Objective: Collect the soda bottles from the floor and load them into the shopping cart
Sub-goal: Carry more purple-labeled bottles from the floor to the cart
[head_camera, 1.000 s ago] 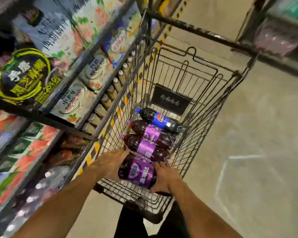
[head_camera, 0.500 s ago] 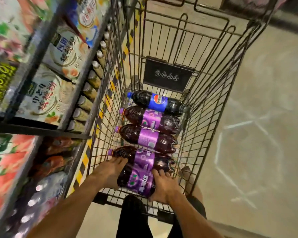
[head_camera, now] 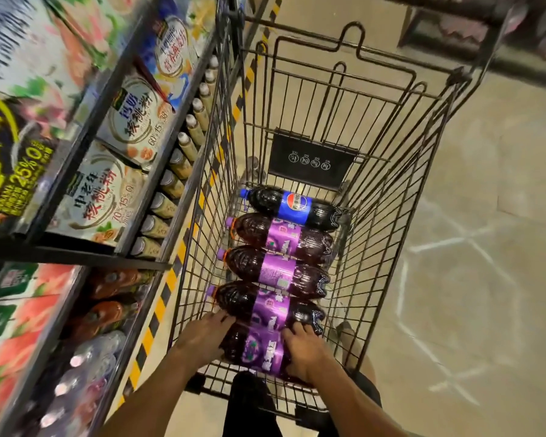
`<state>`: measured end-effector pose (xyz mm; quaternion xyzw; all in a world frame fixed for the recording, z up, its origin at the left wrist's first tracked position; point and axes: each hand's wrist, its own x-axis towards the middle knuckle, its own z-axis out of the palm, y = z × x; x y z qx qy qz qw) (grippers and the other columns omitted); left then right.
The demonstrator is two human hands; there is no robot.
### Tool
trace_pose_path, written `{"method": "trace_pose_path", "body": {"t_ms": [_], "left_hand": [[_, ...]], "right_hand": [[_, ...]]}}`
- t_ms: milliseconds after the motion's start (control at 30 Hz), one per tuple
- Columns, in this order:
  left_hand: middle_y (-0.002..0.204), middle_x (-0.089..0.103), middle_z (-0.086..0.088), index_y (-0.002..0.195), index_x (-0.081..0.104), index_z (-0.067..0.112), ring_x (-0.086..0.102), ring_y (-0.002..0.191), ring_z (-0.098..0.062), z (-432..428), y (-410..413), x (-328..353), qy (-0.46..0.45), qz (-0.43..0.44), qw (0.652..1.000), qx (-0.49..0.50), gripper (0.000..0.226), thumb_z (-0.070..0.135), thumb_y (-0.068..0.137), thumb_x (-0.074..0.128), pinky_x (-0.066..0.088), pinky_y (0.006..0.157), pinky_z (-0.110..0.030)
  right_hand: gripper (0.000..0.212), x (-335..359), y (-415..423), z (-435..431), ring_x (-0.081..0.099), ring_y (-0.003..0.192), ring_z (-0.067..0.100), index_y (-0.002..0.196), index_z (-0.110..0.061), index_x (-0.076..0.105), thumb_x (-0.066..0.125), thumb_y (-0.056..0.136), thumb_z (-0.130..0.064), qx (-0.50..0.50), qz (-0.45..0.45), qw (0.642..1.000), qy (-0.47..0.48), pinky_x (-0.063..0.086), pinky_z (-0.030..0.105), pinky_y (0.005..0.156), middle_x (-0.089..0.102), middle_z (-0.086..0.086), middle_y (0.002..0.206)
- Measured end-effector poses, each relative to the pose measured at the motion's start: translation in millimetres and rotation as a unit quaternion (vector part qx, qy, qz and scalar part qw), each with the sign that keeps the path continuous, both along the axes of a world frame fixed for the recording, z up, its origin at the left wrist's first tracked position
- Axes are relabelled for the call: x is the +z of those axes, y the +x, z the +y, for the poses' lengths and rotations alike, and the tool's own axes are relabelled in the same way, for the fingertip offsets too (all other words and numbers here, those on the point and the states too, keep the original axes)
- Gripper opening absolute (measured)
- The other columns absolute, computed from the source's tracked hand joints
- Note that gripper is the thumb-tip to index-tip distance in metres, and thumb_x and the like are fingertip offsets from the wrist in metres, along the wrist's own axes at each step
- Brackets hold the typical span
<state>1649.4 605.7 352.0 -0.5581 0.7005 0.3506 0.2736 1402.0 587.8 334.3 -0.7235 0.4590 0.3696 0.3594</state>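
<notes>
A black wire shopping cart (head_camera: pixel 388 171) stands in front of me with several soda bottles lying crosswise in it. Farthest lies a blue-labelled cola bottle (head_camera: pixel 293 207), then three purple-labelled grape soda bottles (head_camera: pixel 281 241), (head_camera: pixel 276 271), (head_camera: pixel 267 305). Nearest to me is another purple-labelled bottle (head_camera: pixel 259 350), held low inside the cart. My left hand (head_camera: pixel 204 337) grips its left end and my right hand (head_camera: pixel 306 350) grips its right end. Whether it rests on the cart's floor is hidden.
A black metal shelf rack (head_camera: pixel 133 197) with boxed goods and small bottles runs close along the cart's left side, above yellow-black floor tape (head_camera: pixel 158 313). Beige floor with white chalk lines (head_camera: pixel 438 244) lies to the right. Another rack (head_camera: pixel 517 33) stands beyond the cart.
Both hands have lowered the nearest purple bottle deeper into the cart, close behind the last lying bottle. The view has tipped further down over the cart.
</notes>
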Motion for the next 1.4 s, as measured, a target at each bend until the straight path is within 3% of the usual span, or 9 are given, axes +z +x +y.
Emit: {"method": "trace_pose_path", "body": {"t_ms": [233,400,500,600,733,867,1100,1233,1400], "left_hand": [[0.153,0.039,-0.003,0.155,0.029,0.024,0.043,0.135,-0.026,-10,-6,67,-0.049,-0.036,0.997,0.041,0.069,0.035,0.096,0.062,0.045,0.106,-0.042],[0.145,0.046,0.000,0.148,0.037,0.025,0.046,0.130,-0.021,-14,-30,123,-0.101,-0.041,0.980,0.167,0.062,0.044,0.094,0.063,0.041,0.109,-0.038],[0.154,0.041,0.001,0.152,0.034,0.024,0.041,0.140,-0.022,-12,-41,152,-0.119,-0.063,0.962,0.238,0.067,0.048,0.095,0.061,0.035,0.116,-0.039],[0.157,0.037,-0.001,0.155,0.029,0.022,0.038,0.142,-0.024,-8,-53,182,-0.131,-0.108,0.934,0.314,0.071,0.045,0.096,0.061,0.033,0.117,-0.040],[0.151,0.043,-0.005,0.151,0.034,0.019,0.044,0.136,-0.028,3,-73,223,-0.125,-0.184,0.879,0.422,0.067,0.046,0.095,0.060,0.040,0.109,-0.042],[0.145,0.047,-0.006,0.144,0.039,0.018,0.047,0.133,-0.029,28,-97,262,-0.143,-0.225,0.813,0.517,0.064,0.049,0.094,0.063,0.040,0.108,-0.042],[0.147,0.050,-0.005,0.144,0.038,0.023,0.049,0.132,-0.030,99,-165,326,-0.154,-0.290,0.693,0.642,0.065,0.051,0.091,0.064,0.041,0.107,-0.046],[0.152,0.044,-0.005,0.150,0.033,0.022,0.046,0.136,-0.031,145,-228,351,-0.152,-0.324,0.614,0.703,0.070,0.047,0.093,0.065,0.039,0.107,-0.045],[0.146,0.046,-0.004,0.143,0.041,0.022,0.049,0.131,-0.030,195,-332,365,-0.122,-0.343,0.530,0.766,0.065,0.047,0.090,0.068,0.044,0.100,-0.043]], "right_hand": [[0.078,67,12,-53,0.038,0.145,0.035,0.158,-0.020,0.031,0.073,0.093,-0.029,0.096,-0.015,0.993,-0.061,0.038,0.055,0.119,0.038,0.012,0.156],[0.074,129,25,-100,0.034,0.149,0.037,0.158,-0.013,0.030,0.070,0.097,-0.027,0.201,-0.039,0.973,-0.108,0.036,0.055,0.121,0.036,0.016,0.159],[0.068,155,32,-126,0.041,0.144,0.038,0.153,-0.010,0.036,0.069,0.097,-0.031,0.266,-0.055,0.952,-0.140,0.038,0.053,0.119,0.042,0.018,0.153],[0.077,180,39,-150,0.036,0.148,0.038,0.156,-0.010,0.032,0.074,0.095,-0.033,0.350,-0.071,0.919,-0.166,0.036,0.054,0.119,0.037,0.018,0.159],[0.083,218,61,-176,0.036,0.147,0.037,0.156,-0.010,0.031,0.078,0.091,-0.029,0.450,-0.115,0.867,-0.183,0.037,0.052,0.118,0.037,0.017,0.160],[0.063,261,83,-184,0.045,0.139,0.034,0.148,-0.011,0.042,0.072,0.094,-0.024,0.524,-0.176,0.807,-0.208,0.043,0.050,0.113,0.049,0.013,0.148],[0.051,331,97,-118,0.050,0.133,0.035,0.143,-0.012,0.046,0.067,0.097,-0.022,0.640,-0.254,0.689,-0.226,0.049,0.051,0.104,0.054,0.013,0.143],[0.062,358,83,-55,0.045,0.137,0.034,0.148,-0.014,0.043,0.070,0.096,-0.034,0.706,-0.289,0.608,-0.221,0.042,0.051,0.106,0.051,0.011,0.146],[0.077,383,31,13,0.040,0.144,0.035,0.158,-0.015,0.032,0.071,0.095,-0.036,0.769,-0.333,0.502,-0.215,0.039,0.052,0.112,0.040,0.013,0.159]]}}
